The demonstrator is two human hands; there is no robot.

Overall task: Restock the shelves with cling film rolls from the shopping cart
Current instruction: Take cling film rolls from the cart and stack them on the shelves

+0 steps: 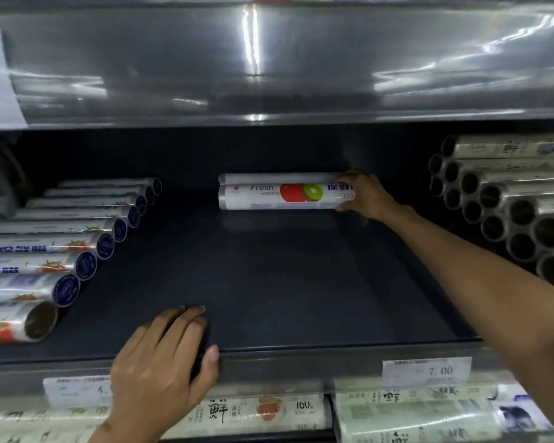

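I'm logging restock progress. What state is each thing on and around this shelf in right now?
Right hand: gripping the right end of the Fresh roll.
Fresh roll: lying sideways at the shelf's back, a second roll behind it.
Left hand: flat on the shelf's front edge, holding nothing.
Shelf: middle mostly bare.
Left rolls: lying in a row.
Right rolls: stacked, ends facing out.
Price tag: reads 7.00.

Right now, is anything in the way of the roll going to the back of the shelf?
Nothing visible. The right hand holds the roll at the back of the dark shelf, beside another roll there. The middle is bare; other rolls sit off to the sides.
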